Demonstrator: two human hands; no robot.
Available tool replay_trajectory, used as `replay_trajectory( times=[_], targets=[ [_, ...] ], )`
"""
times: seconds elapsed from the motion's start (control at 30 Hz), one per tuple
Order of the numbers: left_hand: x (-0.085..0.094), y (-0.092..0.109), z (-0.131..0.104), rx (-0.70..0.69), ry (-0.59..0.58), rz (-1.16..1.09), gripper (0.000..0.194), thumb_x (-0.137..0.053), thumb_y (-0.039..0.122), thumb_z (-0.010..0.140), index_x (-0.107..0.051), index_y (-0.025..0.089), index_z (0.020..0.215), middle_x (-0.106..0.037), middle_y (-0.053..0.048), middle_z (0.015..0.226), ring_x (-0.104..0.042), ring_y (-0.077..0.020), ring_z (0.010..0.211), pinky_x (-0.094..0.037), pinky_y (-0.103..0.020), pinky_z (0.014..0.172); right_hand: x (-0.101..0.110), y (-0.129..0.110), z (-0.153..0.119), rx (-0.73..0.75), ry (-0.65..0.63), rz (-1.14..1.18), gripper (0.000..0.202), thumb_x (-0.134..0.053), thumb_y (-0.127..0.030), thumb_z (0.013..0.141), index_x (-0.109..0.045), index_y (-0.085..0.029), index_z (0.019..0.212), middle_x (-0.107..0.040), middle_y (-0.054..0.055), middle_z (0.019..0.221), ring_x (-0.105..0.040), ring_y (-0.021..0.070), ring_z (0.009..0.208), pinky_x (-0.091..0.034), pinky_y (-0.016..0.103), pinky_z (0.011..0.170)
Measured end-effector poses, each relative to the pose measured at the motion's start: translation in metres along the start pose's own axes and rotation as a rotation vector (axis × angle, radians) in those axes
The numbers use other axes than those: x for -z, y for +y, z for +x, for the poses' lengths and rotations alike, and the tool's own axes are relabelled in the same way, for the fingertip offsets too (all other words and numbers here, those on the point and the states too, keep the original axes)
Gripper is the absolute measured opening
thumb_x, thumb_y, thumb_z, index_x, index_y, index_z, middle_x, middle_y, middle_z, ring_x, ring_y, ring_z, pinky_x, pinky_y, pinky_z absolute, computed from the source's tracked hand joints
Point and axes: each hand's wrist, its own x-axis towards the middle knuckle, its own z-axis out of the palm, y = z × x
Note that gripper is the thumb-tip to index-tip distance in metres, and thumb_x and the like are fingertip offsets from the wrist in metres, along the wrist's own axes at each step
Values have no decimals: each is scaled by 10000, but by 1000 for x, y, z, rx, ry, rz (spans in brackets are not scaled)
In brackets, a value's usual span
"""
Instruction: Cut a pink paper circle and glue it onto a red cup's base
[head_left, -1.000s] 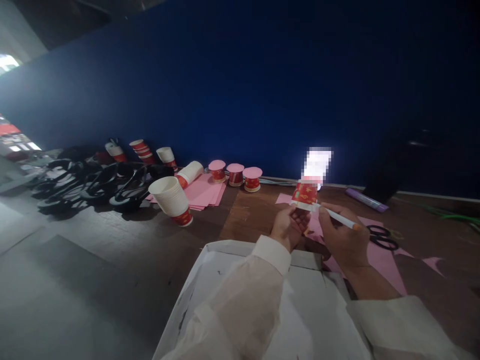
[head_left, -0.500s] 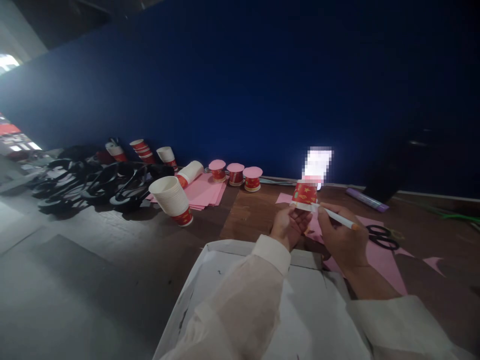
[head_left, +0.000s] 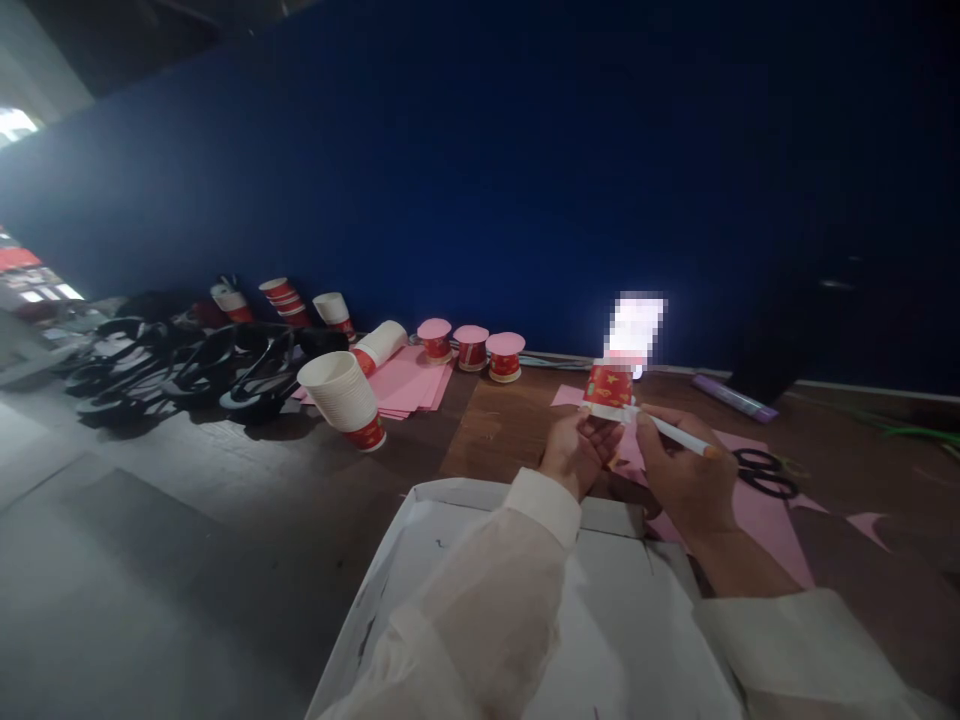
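A red patterned paper cup [head_left: 609, 386] with a white lower band rests on the fingers of my left hand [head_left: 579, 452], which curl round its underside. My right hand [head_left: 686, 480] grips a white marker [head_left: 679, 434] with an orange end. The marker's tip meets the lower right edge of the cup, so I cannot see the tip itself. Pink paper [head_left: 757, 520] and black-handled scissors [head_left: 765, 472] lie beside and under my right hand. Beneath my forearms is a white box lid [head_left: 465, 490].
Three red cups topped with pink discs [head_left: 505, 345] stand left of my hands. Further left are a tall cup stack [head_left: 339, 395], pink sheets [head_left: 412, 385] and several black headset-like items [head_left: 255, 385]. Behind the cup glows a blurred phone screen [head_left: 637, 325]; a purple tube [head_left: 735, 400] lies right.
Almost nothing differs. The cup and my right hand with the marker have shifted by a hair; both holds stay the same.
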Motion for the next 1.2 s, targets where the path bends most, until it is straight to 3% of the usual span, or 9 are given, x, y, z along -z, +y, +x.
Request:
replay_trajectory(
  times=[1.2],
  targets=[
    [4,-1,6,-3,-48,-22,223,-510,162,972,-685,108,846,-717,-99,782,-692,-151,697,-581,-256,743,1,0,0,-19,-44,-17,248,-602,-400,896,-752,-203,907,-787,95,867,-727,239,743,-547,353,718]
  ],
)
